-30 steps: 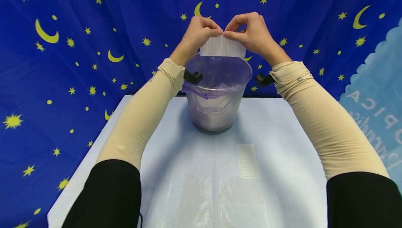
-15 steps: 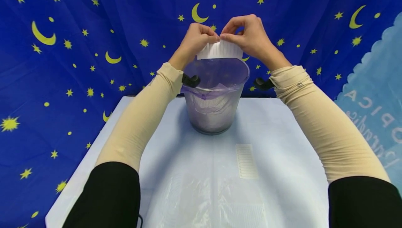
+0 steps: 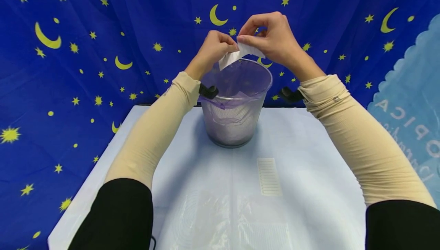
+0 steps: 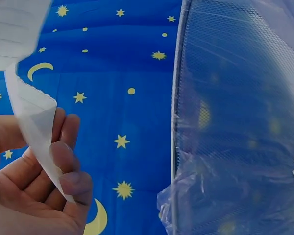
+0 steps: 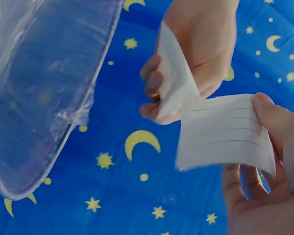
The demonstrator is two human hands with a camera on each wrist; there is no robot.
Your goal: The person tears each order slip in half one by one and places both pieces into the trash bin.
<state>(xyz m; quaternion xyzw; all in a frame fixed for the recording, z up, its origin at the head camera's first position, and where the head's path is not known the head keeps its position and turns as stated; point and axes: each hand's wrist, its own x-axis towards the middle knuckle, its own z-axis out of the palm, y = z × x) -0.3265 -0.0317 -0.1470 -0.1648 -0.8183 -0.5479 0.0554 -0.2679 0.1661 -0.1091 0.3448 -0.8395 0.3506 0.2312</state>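
Observation:
A small sheet of lined white paper hangs between my hands, torn part of the way across. My left hand pinches one half, which is twisted towards me. The other half is pinched by my right hand, held slightly higher. In the right wrist view the two halves of the paper still seem joined at a narrow spot. Both hands are above a mesh wastebasket lined with a translucent purple bag. White scraps seem to lie at its right in the left wrist view.
A strip of lined paper lies on the pale blue table, in front of the wastebasket. Clear plastic lies near the front. A blue curtain with moons and stars hangs behind.
The paper was flat with my fingertips together at its top edge. My left hand has lowered and my right hand has risen slightly, tearing the paper and twisting its left half.

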